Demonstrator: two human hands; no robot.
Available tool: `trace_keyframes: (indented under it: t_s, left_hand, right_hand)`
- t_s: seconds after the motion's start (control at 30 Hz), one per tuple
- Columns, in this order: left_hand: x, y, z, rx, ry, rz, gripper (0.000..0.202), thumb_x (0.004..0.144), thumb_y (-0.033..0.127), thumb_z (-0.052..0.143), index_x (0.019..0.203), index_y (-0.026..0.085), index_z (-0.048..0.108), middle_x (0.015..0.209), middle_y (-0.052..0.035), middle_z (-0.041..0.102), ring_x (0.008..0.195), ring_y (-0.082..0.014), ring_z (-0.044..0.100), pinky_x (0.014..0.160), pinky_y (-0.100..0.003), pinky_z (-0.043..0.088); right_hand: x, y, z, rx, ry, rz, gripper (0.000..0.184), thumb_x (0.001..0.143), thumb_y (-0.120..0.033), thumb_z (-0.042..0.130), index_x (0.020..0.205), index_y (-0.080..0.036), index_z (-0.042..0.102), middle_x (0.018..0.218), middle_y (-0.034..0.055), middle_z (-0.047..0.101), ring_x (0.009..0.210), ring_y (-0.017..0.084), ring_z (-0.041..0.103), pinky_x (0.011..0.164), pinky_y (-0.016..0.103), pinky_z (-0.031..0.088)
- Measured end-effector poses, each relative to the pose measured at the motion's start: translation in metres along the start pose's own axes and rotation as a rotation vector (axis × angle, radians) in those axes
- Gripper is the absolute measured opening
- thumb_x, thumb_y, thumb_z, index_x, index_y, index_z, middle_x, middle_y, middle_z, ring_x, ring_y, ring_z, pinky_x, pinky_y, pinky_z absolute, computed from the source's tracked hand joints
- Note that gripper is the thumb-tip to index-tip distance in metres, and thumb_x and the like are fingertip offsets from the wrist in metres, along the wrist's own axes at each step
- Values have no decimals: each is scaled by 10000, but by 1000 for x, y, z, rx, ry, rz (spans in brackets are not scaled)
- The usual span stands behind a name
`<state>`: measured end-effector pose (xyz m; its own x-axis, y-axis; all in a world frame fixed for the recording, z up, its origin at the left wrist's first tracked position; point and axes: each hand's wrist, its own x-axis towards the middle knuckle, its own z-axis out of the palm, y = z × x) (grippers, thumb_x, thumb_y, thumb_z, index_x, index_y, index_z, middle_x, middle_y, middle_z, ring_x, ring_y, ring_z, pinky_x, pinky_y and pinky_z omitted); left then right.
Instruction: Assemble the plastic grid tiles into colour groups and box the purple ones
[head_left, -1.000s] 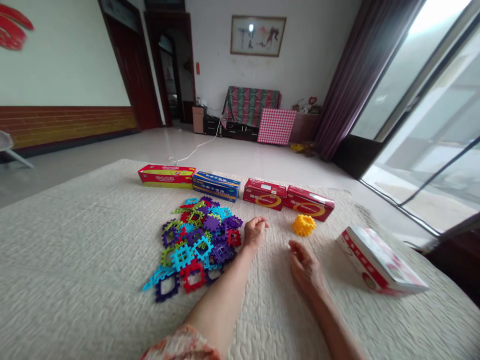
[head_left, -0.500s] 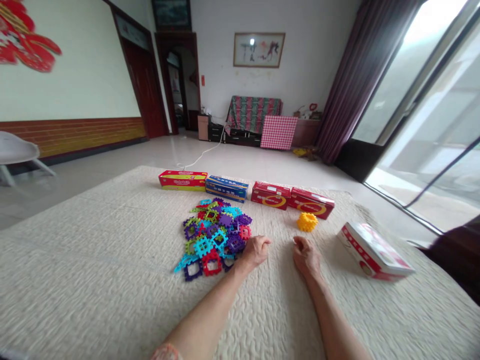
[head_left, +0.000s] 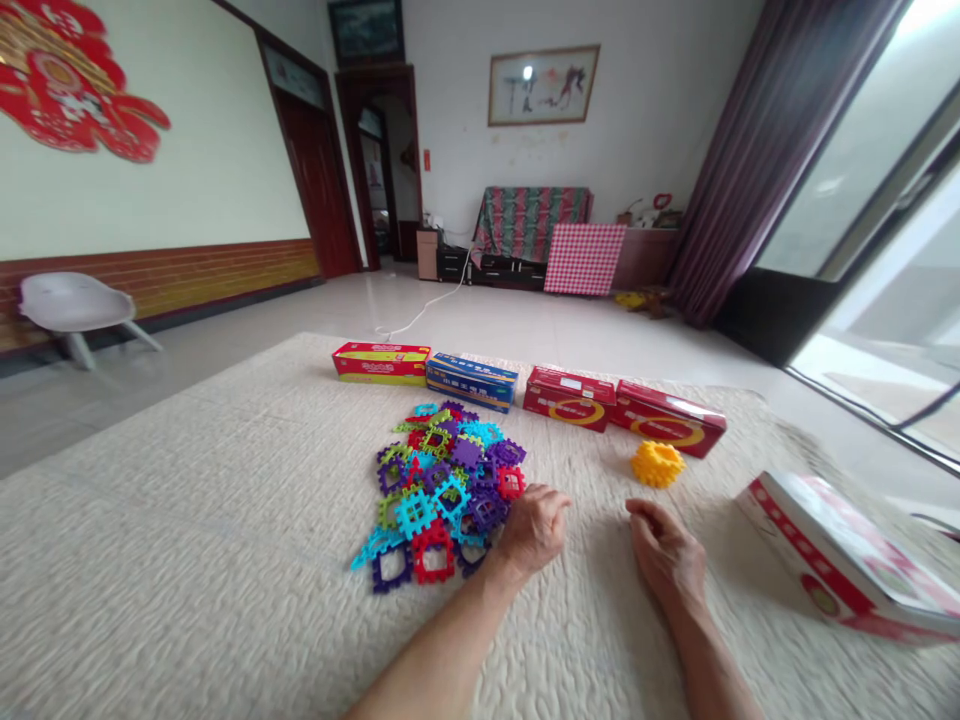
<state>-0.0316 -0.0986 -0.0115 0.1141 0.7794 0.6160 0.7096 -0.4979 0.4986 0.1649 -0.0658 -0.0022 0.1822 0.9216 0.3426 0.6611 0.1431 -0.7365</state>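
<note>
My left hand (head_left: 538,525) is curled into a fist beside the right edge of a loose heap of plastic interlocking tiles (head_left: 416,512). The tiles are purple, red, light blue and green, many with square openings and notched edges. My right hand (head_left: 667,548) rests on the quilted cover, its fingers curled in and nothing visible in them. Just beyond it sits a yellow block built of notched pieces (head_left: 658,464). The two hands are apart, with bare cover between them.
Behind the heap stand a red and green box (head_left: 382,365), a blue box (head_left: 471,382) and two dark red boxes (head_left: 570,398). A white and red box (head_left: 840,560) lies at the right. A white chair (head_left: 75,303) stands on the floor at left.
My view has shifted, so the boxes, heap and yellow block appear farther right or nearer. Both hands remain curled beside the same things; nothing has been picked up.
</note>
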Motion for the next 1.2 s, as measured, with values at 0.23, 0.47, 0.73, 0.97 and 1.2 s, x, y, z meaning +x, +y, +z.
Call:
trace_keyframes:
  t_s: [0.23,0.47,0.73,0.97,1.2]
  left_hand:
    - [8,1,-6,-76,50,-58,319,785,43,411,937,166,663,895,-79,699,888,-186,628,833,-318,497]
    - [28,-12,-49,13,138,-211,344,818,61,397,948,197,685,933,-64,701,941,-180,620,888,-308,483]
    - [56,-85,-112,434,83,-542,313,803,109,472,1025,180,682,1055,-84,684,1053,-198,596,963,-290,425]
    - [70,-128,-130,550,-69,-764,395,819,230,521,1198,158,605,1165,-139,658,1114,-245,589,949,-320,419]
    - [54,-143,-131,540,-40,-769,315,849,240,487,1105,173,658,1104,-126,680,1077,-239,599,936,-326,420]
  right_hand:
    - [4,-3,1,-29,-3,47,409,617,-462,461,807,-214,725,756,63,725,700,247,659,716,351,492]
    - [6,3,3,-62,-1,22,375,627,-453,468,798,-231,717,736,50,720,671,242,652,670,344,490]
    - [0,-5,12,-25,-51,-174,379,734,-392,438,957,-190,668,924,86,711,612,186,636,656,323,518]
    - [-39,-57,55,149,-280,-562,373,816,-210,455,1175,-215,555,1215,94,612,1095,210,607,912,353,512]
    - [-48,-99,103,135,-316,-657,440,824,-336,569,1245,-217,527,1306,114,534,1230,285,492,1011,489,438]
